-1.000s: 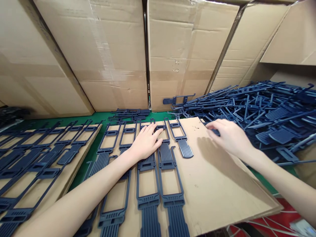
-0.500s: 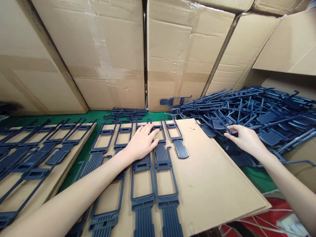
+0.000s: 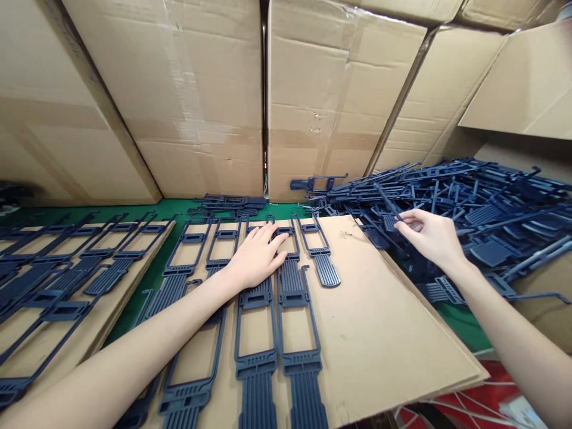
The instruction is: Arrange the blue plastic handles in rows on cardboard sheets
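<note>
My left hand (image 3: 258, 255) lies flat with its fingers stretched out on the laid-out dark blue plastic frames with ribbed ends. One such frame (image 3: 300, 325) sits just right of my left wrist, in a row on a cardboard sheet (image 3: 379, 333). A shorter-looking frame (image 3: 325, 269) lies at the right end of the far row. My right hand (image 3: 432, 237) is closed in a pinch on a dark blue plastic frame (image 3: 388, 202), mostly seen as a thin bar slanting up from the fingertips. The rest of it blends into the loose heap (image 3: 473, 185) behind.
Large cardboard boxes (image 3: 330, 89) stand along the back. Another cardboard sheet with rows of frames (image 3: 109, 275) lies at the left. A small pile of frames (image 3: 227, 205) rests on the green surface (image 3: 176, 208) at the back. White cables (image 3: 465, 408) show at lower right.
My right hand has risen slightly and shifted left, lifting the pinched frame so its bar now shows above the fingers. My left hand has stayed in place.
</note>
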The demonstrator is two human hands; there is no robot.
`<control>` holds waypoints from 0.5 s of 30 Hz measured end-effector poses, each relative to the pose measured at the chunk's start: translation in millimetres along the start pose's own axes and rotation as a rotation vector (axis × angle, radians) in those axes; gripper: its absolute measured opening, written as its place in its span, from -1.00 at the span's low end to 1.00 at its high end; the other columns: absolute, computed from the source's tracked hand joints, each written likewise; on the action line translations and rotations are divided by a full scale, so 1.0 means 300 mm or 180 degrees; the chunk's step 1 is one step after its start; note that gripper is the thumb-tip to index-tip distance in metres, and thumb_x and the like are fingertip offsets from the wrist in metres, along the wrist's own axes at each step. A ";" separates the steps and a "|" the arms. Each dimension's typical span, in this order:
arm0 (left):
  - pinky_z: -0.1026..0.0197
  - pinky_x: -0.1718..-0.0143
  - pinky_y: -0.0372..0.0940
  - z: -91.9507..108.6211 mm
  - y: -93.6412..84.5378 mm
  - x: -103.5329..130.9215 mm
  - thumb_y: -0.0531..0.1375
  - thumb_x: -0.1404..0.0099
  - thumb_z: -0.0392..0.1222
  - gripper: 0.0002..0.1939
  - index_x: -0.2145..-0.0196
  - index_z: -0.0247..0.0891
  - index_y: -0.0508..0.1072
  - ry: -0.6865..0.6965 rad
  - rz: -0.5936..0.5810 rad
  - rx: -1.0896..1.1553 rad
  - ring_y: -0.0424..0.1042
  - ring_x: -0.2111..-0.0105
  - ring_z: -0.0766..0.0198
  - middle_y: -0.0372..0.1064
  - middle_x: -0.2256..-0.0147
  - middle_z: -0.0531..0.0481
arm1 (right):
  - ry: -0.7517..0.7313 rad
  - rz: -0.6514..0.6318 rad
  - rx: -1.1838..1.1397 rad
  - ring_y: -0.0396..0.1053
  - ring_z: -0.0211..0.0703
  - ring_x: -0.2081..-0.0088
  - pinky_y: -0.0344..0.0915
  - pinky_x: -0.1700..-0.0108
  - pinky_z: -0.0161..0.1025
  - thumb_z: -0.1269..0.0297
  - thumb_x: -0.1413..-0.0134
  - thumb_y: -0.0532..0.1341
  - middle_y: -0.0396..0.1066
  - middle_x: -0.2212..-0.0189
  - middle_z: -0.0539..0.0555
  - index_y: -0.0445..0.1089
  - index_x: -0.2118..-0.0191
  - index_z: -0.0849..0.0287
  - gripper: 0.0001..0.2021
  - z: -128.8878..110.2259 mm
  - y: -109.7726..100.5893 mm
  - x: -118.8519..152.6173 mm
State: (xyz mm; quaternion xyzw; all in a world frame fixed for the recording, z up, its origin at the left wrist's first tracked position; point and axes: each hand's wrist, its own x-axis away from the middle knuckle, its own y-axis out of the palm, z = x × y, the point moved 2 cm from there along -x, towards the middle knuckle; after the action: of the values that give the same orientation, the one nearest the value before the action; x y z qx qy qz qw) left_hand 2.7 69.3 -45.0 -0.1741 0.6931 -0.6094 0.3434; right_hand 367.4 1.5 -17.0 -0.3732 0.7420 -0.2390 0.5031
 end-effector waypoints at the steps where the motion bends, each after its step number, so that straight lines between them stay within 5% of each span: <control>1: -0.13 -0.25 0.02 -0.001 0.001 0.000 -0.08 -0.44 -0.06 -0.52 -0.18 -0.34 0.30 0.0004 0.0016 0.0020 0.07 -0.27 -0.08 0.12 -0.25 -0.33 | 0.0000 0.0062 -0.0041 0.50 -0.08 0.38 0.40 0.26 -0.21 0.25 -0.01 0.24 0.55 0.41 0.13 0.45 0.31 0.18 -0.87 -0.010 0.002 -0.015; 10: -0.13 -0.24 0.03 -0.002 -0.001 0.002 -0.07 -0.43 -0.06 -0.53 -0.17 -0.30 0.31 -0.0021 0.0061 0.0096 0.08 -0.26 -0.06 0.14 -0.24 -0.28 | -0.0557 0.1151 -0.0299 0.54 -0.13 0.34 0.41 0.19 -0.28 0.21 -0.11 0.24 0.58 0.32 0.13 0.52 0.21 0.23 -0.79 -0.171 -0.043 -0.083; 15: -0.11 -0.25 0.02 0.001 -0.005 0.001 -0.07 -0.43 -0.06 -0.53 -0.17 -0.34 0.31 -0.0006 0.0011 0.0018 0.07 -0.27 -0.06 0.14 -0.23 -0.31 | -0.1069 0.0883 0.0127 0.53 -0.13 0.31 0.39 0.23 -0.25 0.22 -0.17 0.20 0.58 0.30 0.05 0.52 0.15 0.15 -0.78 -0.318 -0.086 0.010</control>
State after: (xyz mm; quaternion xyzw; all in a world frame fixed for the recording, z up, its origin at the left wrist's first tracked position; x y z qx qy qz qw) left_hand 2.4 68.5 -43.6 -0.1725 0.6913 -0.6106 0.3457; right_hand 286.6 -18.7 36.3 -0.2920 0.6872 -0.1166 0.6549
